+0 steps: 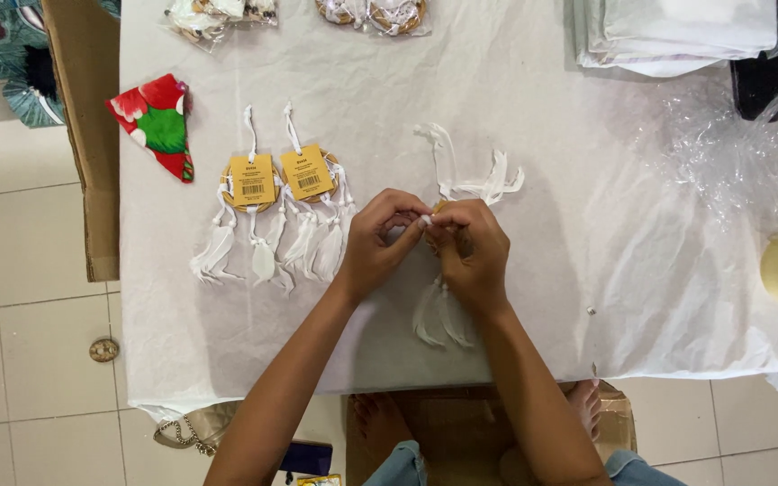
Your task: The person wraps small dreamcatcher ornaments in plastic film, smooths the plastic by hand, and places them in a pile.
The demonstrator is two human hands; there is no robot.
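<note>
Head view | left hand (373, 245) and right hand (472, 254) fingers pinched closed on white dreamcatcher (443, 310)

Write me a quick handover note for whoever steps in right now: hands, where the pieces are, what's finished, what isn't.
Left hand and right hand: both pinch a small white dreamcatcher at its top, feathers hanging toward the table edge.
Done: two tagged dreamcatchers lie side by side to the left on the white table cover.
Left: the held one shows no yellow tag. More bagged pieces sit at the far edge.
</note>
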